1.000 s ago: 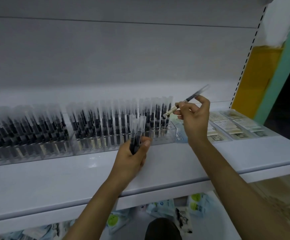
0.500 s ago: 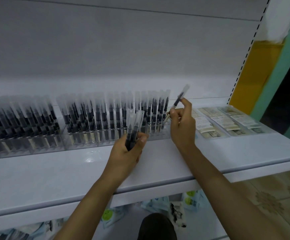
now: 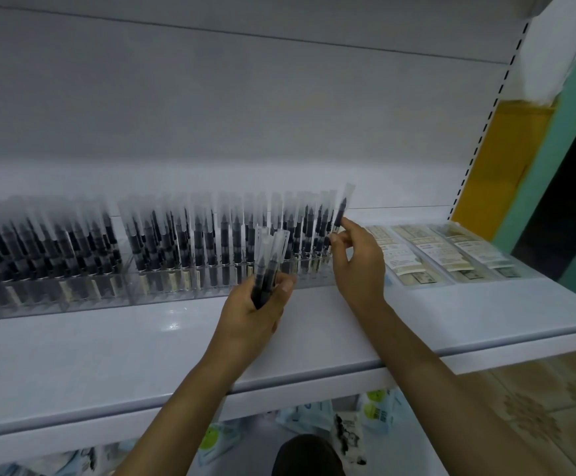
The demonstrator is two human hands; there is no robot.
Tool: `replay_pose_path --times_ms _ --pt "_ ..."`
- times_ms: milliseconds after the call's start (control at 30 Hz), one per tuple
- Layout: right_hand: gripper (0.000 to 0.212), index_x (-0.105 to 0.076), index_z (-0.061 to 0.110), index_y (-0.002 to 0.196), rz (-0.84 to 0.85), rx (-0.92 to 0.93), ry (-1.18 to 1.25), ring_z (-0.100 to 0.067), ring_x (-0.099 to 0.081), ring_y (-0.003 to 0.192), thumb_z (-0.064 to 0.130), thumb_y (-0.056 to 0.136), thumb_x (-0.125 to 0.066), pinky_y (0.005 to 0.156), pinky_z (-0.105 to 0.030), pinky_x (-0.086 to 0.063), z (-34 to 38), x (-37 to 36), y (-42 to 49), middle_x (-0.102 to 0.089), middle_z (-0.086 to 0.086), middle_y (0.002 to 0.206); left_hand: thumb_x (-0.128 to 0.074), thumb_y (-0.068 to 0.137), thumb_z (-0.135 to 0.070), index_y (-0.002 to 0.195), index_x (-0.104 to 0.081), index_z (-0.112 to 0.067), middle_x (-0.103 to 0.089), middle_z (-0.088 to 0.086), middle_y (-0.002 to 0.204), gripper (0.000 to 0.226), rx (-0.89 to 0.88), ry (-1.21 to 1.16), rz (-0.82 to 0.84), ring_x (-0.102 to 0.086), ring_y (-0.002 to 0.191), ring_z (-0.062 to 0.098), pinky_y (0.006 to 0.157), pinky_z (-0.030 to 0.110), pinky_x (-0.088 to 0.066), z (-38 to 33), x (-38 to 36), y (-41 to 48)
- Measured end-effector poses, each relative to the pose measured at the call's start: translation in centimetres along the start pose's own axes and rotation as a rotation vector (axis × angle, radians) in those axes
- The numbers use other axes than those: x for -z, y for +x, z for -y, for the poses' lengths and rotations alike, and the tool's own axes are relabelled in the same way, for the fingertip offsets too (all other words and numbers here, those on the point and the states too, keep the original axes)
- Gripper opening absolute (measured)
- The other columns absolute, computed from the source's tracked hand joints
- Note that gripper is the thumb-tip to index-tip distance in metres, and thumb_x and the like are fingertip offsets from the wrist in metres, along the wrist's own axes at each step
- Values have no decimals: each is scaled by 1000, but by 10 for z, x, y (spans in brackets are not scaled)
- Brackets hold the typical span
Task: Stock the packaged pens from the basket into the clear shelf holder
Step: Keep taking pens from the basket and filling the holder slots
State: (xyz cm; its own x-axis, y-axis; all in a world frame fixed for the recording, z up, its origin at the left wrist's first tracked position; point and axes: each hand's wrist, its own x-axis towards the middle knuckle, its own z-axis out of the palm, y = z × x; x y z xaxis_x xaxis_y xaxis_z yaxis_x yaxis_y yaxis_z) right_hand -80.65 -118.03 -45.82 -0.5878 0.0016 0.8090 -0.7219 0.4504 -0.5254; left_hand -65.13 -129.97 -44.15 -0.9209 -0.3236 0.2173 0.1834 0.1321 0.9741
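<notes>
A long clear shelf holder [image 3: 183, 286] stands on the white shelf [image 3: 108, 355], filled with rows of upright black pens in clear sleeves. My left hand [image 3: 255, 314] grips a small bundle of packaged pens [image 3: 267, 266] upright in front of the holder. My right hand [image 3: 357, 262] pinches a single packaged pen [image 3: 341, 209] between thumb and fingers. That pen stands nearly upright at the holder's right end, its lower tip down among the last row. The basket is not in view.
Flat clear packets of labelled stationery [image 3: 448, 252] lie on the shelf right of the holder. A perforated shelf upright [image 3: 479, 139] and a yellow panel [image 3: 506, 159] stand at the far right. Printed bags [image 3: 348, 424] lie on the floor below the shelf.
My right hand swung its pen from a slanted position in the air to nearly upright and lowered it to the holder's right end. My left hand kept its bundle almost still.
</notes>
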Motion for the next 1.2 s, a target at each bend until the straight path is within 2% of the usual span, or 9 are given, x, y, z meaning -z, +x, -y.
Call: replay_pose_path --times_ms 167,367,500,700,900,1000,1100,1133,1200 --pt "29 -67 7 112 26 82 -126 -25 -61 77 16 86 -59 77 -43 -47 -1 1 -2 -66 -3 80 -54 92 -26 95 -62 -10 -43 -8 46 19 -9 -6 1 -39 42 7 42 17 -34 -1 0 0" --pt "27 -68 8 108 1 26 -87 -22 -61 80 23 86 -61 82 -44 -46 1 3 -2 -65 1 79 -55 91 -26 96 -62 -11 -44 -9 45 18 -3 -12 -5 -39 42 6 42 17 -34 1 0 1" --pt "22 -68 7 102 -5 19 -66 -23 -62 77 21 85 -64 77 -51 -51 1 3 -2 -65 0 77 -56 90 -28 95 -63 -12 -44 -8 45 19 -4 -3 -13 -39 41 6 42 17 -34 2 0 1" --pt "18 -66 9 95 -2 13 -36 -22 -62 75 24 84 -67 71 -50 -51 1 4 -1 -59 7 75 -59 90 -27 96 -63 -16 -45 -8 44 13 -5 1 -13 -40 42 6 43 19 -35 4 1 2" --pt "22 -65 12 96 21 -47 18 -20 -61 78 30 85 -64 74 -52 -50 2 4 0 -57 11 78 -59 89 -26 95 -63 -16 -46 -8 44 13 -21 -4 -19 -40 41 6 43 19 -35 7 1 4" --pt "12 -59 20 91 -41 -131 105 -14 -59 78 32 88 -56 78 -53 -49 11 9 3 -59 11 79 -60 86 -31 96 -63 -15 -45 -8 46 19 -16 -20 -4 -40 41 6 43 18 -35 5 1 3" --pt "14 -52 19 83 -136 -172 217 -9 -54 71 31 90 -50 72 -34 -46 32 27 6 -56 10 74 -64 72 -41 93 -66 -18 -46 -6 51 31 -33 -32 1 -40 42 6 43 19 -36 4 1 0" --pt "22 -53 16 82 -104 -165 273 -10 -54 70 36 91 -50 68 -28 -44 42 34 6 -58 6 74 -65 70 -41 91 -66 -17 -46 -7 50 33 -36 -39 -2 -40 41 6 42 19 -36 1 1 -1" --pt "36 -59 16 86 129 -187 414 -13 -60 77 51 85 -51 70 -24 -48 63 42 0 -64 0 81 -67 75 -33 86 -64 -8 -45 -7 45 28 -32 -67 23 -38 38 7 40 19 -34 0 1 -1"
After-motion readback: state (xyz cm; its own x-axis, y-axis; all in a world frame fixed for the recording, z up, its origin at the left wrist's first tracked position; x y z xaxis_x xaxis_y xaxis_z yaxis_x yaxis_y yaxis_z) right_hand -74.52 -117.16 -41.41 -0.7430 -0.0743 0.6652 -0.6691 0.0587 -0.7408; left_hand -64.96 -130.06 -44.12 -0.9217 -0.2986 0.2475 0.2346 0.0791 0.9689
